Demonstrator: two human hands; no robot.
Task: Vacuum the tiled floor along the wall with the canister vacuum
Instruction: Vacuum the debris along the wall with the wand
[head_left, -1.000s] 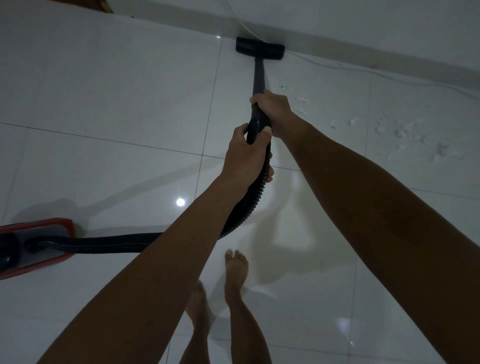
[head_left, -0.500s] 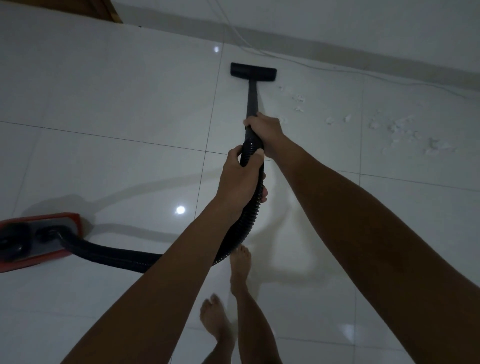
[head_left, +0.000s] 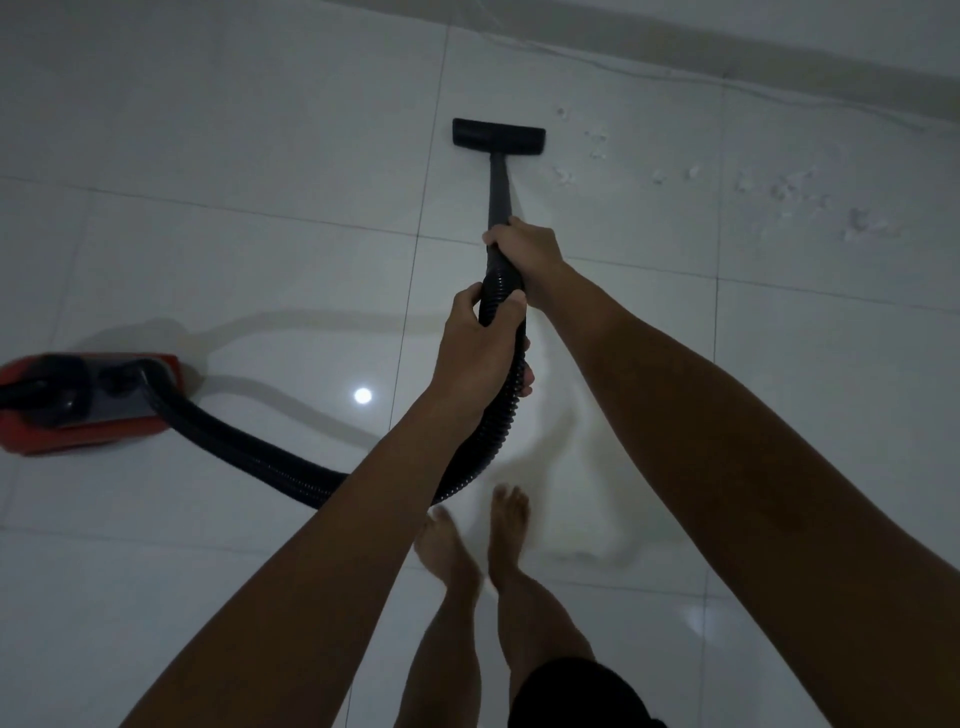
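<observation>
With the right hand (head_left: 530, 249) gripping the wand (head_left: 498, 184) and the left hand (head_left: 480, 345) gripping the hose (head_left: 260, 452), the floor head (head_left: 498, 137) sits left of the white crumbs (head_left: 779, 189) near the far wall, so a straight pass may miss them.

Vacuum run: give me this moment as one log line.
right hand: grips wand | left hand: grips hose | floor head: on tile, short of wall | white debris: right of head, not yet picked up

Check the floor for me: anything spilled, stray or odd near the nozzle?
Yes. White debris bits lie scattered on the tiles to the right of the floor nozzle, not yet picked up. A thin cord trails loose along the wall base. Nothing looks damaged.
</observation>
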